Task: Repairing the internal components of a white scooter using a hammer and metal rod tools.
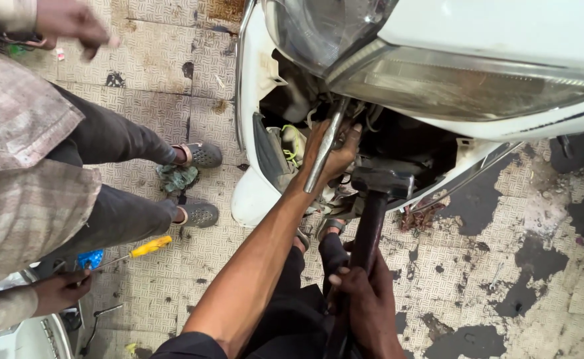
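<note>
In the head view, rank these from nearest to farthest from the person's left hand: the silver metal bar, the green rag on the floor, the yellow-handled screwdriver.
1. Silver metal bar: gripped in the left hand, under the white vehicle's headlight.
2. Green rag: on the floor to the left, between the co-worker's grey sandals.
3. Yellow-handled screwdriver: farther left and lower, on the patterned floor.

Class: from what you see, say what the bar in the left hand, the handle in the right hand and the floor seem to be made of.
Bar in the left hand: bare metal, by its silvery shine. Handle in the right hand: dark and matte, wood or coated metal; unclear. Floor: embossed metal plate, probably, worn and oil-stained.
</note>
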